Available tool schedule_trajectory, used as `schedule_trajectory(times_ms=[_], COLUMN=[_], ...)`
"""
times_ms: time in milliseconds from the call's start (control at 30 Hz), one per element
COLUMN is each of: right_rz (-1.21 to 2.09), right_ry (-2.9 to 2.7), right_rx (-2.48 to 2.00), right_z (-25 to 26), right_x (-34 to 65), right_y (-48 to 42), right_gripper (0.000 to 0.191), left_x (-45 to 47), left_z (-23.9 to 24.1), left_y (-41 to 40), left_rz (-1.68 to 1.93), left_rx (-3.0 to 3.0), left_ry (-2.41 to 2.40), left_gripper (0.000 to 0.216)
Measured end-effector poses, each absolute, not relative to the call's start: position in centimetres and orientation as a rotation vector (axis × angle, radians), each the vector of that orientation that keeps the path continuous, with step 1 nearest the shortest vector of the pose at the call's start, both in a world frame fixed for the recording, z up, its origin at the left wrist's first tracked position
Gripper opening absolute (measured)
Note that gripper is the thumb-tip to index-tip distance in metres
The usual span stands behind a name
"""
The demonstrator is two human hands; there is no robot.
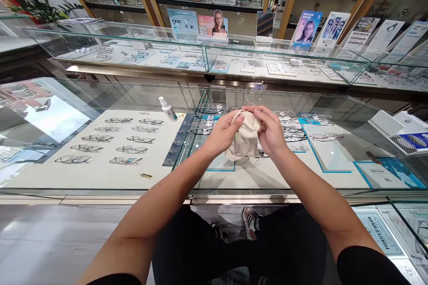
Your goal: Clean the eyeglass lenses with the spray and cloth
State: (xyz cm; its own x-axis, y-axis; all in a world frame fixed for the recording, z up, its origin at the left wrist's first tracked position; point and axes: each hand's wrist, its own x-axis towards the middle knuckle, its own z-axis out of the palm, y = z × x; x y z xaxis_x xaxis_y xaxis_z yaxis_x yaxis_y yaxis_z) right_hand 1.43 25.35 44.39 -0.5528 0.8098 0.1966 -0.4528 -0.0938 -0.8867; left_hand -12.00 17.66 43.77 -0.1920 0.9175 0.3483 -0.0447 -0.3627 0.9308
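Above the glass counter, my hands are close together around a beige cleaning cloth (246, 140) that hangs down in folds. My left hand (223, 131) pinches the cloth, its thumb pressed on the upper edge. My right hand (270, 130) is closed at the other side, gripping a pair of eyeglasses (255, 93). One round, thin-rimmed lens sticks up beyond my fingers; the rest of the pair is hidden by the cloth and hands. Below them, inside the case, several eyeglass frames (294, 130) lie in rows.
A white spray bottle (167, 109) stands on the glass top to the left. More frames (96, 138) are laid out under the left pane. An open white box (406, 129) is at the right. Behind runs a second display case (167, 59) with upright advertising cards (307, 29).
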Motion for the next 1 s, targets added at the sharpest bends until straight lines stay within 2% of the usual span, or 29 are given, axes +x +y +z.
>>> schedule_trajectory(times_ms=[133, 367, 433, 633, 800, 1000], right_rz=[1.821, 1.786, 1.803, 1.838, 1.744, 1.547], right_ry=[-1.258, -1.185, -1.206, -1.407, -1.468, -1.398], right_rx=[-0.383, -0.406, -0.415, -0.302, -0.338, -0.381], right_z=[44.4, 43.6, 43.3, 42.8, 43.0, 43.3], right_x=[1.6, 1.3, 1.2, 0.9, 1.0, 1.2], right_y=[25.5, 26.3, 26.8, 27.0, 26.7, 26.9], right_gripper=[0.02, 0.013, 0.019, 0.053, 0.067, 0.046], left_x=[-12.0, -12.4, -12.7, -12.9, -13.3, -13.3], left_z=[43.9, 44.4, 44.6, 44.4, 43.6, 43.3], left_y=[17.5, 17.5, 17.5, 17.6, 17.8, 17.7], left_rz=[1.585, 1.79, 1.849, 1.819, 1.744, 1.615], left_rx=[1.307, 1.22, 1.188, 1.192, 1.39, 1.606], left_ry=[1.058, 1.156, 1.167, 1.148, 1.162, 1.267], left_gripper=[0.059, 0.053, 0.052, 0.056, 0.057, 0.056])
